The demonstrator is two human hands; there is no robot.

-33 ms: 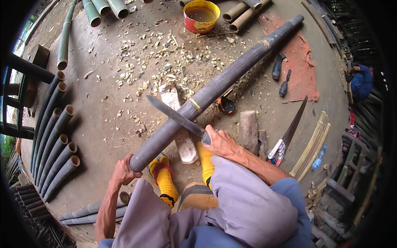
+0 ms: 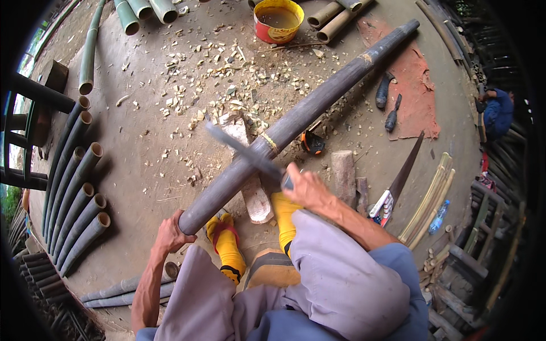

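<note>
A long dark bamboo pole slants from my left knee to the far right, propped on a pale wooden block. My left hand is wrapped round the pole's near end. In my right hand is the handle of a machete. Its blade, a little smeared by motion, crosses over the pole just on the near side of a pale cut ring. Whether the edge touches the bamboo I cannot tell. My feet in yellow socks stand either side of the block.
Wood chips litter the ground. A red and yellow bucket stands far off. An orange tape measure, a handsaw and a red cloth lie rightward. Cut bamboo poles lie left. A person crouches far right.
The machete and my right hand have shifted slightly right and down the view, and the blade is now blurred. My left hand and the bamboo pole look unmoved.
</note>
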